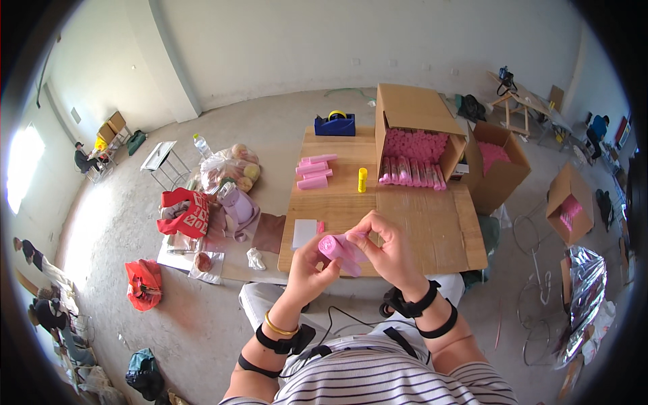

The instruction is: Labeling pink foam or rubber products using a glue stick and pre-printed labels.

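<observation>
Above the near edge of the wooden table, both my hands hold a pink roll of thin, film-like material [331, 248]. My left hand [307, 271] is closed around the rolled end, whose spiral faces up. My right hand [393, 255] pinches the loose part of the sheet at the roll's right side. Just beyond my left hand lie a white square pad [305, 233] and a small pink strip [321, 227]. Farther off, several pink rolls [312, 172] lie in a stack, beside an upright yellow glue stick [362, 180].
A blue tape dispenser [335, 125] stands at the table's far edge. To its right, an open cardboard box [418, 108] holds many pink rolls. Left of the wooden board [391, 233] are a red bag [185, 210], a lilac bag [236, 204] and a crumpled tissue [255, 258].
</observation>
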Tool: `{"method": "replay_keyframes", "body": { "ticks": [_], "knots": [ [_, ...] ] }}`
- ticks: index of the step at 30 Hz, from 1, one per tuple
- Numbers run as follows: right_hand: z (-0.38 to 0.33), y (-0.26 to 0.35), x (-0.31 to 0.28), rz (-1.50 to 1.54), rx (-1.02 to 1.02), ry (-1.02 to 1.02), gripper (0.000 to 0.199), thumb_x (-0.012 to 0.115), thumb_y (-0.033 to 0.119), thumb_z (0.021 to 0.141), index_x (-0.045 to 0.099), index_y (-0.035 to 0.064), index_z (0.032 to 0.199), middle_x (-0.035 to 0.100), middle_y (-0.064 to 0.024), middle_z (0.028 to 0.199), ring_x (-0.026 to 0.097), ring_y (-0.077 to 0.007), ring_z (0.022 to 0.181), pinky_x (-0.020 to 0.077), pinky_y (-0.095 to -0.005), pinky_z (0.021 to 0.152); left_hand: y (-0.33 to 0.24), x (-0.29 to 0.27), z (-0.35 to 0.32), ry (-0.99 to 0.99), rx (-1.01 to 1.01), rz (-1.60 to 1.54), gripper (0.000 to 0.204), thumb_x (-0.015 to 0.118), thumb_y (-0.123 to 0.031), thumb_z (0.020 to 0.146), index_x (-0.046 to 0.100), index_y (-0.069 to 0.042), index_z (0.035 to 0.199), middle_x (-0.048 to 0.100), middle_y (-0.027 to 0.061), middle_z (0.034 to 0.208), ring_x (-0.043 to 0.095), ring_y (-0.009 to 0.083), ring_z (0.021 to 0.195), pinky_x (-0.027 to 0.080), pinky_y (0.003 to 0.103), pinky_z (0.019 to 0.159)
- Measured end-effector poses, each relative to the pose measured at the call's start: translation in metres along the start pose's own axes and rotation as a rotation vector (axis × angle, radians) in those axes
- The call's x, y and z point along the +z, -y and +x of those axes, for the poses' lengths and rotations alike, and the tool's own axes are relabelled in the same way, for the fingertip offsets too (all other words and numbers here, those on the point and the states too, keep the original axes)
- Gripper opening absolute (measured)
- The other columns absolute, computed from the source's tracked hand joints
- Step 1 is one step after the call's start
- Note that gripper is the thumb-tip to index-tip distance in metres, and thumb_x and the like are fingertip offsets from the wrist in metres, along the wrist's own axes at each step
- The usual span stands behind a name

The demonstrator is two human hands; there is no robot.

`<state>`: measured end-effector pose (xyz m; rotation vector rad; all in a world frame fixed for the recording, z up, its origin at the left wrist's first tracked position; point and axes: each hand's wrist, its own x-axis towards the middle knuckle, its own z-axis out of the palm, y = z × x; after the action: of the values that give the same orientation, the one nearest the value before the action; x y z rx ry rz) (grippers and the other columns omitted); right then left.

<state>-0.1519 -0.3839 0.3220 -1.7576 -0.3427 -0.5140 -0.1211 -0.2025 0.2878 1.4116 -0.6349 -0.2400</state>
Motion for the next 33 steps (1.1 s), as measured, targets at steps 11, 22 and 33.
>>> {"method": "replay_keyframes", "body": {
  "ticks": [11,22,33],
  "knots": [
    [-0.022,-0.081,0.007,0.541,0.464,0.281,0.043,0.063,0.037,0.089,0.056,0.0052,0.117,0.063,-0.0035,0.096,0.057,-0.0106,0.085,0.0454,-0.0248,0.076,0.043,-0.015,0.01,-0.391,-0.131,-0.504,0.019,0.058,-0.016,0.092,0.052,-0.004,0.105,0.061,0.0027,0.085,0.056,0.0085,0.068,0.04,0.019,0.054],
    [-0.074,-0.16,0.03,0.314,0.588,0.234,0.024,0.061,0.024,0.092,0.062,0.0046,0.107,0.059,0.002,0.081,0.056,-0.0066,0.073,0.0468,-0.0216,0.066,0.132,-0.032,-0.022,-0.243,-0.488,-0.024,0.031,0.068,-0.03,0.086,0.058,-0.003,0.099,0.066,0.0052,0.082,0.063,0.01,0.06,0.037,0.017,0.046],
    [-0.072,-0.243,0.024,0.248,0.734,-0.119,0.025,0.062,0.022,0.091,0.066,0.0007,0.103,0.063,-0.0003,0.077,0.059,-0.0075,0.065,0.0491,-0.021,0.06,0.192,-0.088,0.003,-0.389,-0.469,0.757,0.037,0.071,-0.027,0.081,0.058,0.0,0.103,0.065,0.0116,0.097,0.065,0.0246,0.074,0.05,0.034,0.063]
  ]
}}
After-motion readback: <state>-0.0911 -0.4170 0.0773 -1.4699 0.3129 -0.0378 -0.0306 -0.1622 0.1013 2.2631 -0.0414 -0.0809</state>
